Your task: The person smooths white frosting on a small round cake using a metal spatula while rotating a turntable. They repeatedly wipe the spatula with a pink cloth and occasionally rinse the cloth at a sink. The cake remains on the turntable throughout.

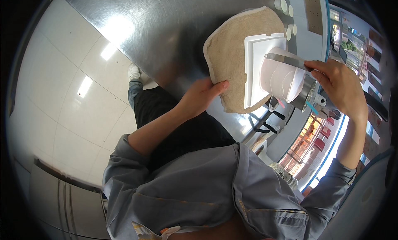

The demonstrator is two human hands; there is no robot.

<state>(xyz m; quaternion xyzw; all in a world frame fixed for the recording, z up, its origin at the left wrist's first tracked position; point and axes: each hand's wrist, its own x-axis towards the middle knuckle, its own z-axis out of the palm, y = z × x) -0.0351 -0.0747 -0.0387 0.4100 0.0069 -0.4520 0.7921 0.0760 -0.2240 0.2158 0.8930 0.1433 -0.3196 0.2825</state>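
Note:
My left hand [206, 93] grips the near edge of a tan towel-like cloth [230, 50], thumb on top and fingers hidden beneath. The cloth lies over a rounded form, probably a turntable; what is under it is hidden. On it rests a white square cake board [253, 69] with a raised rim. A round cake [275, 75], coated in pale pink cream, stands on the board, with wavy lines in its side. In my right hand [337, 84] is an icing spatula [284, 60]. Its metal blade lies along the cake's side; the handle is mostly hidden by my fingers.
Several paper cups [280, 5] line the far side of the stainless steel table [161, 19]. Beyond the cake is a steel bowl [306, 92] with a turquoise utensil [312, 107] near it. Black-handled tools [264, 126] lie nearer me. Tiled floor [80, 93] is to the left.

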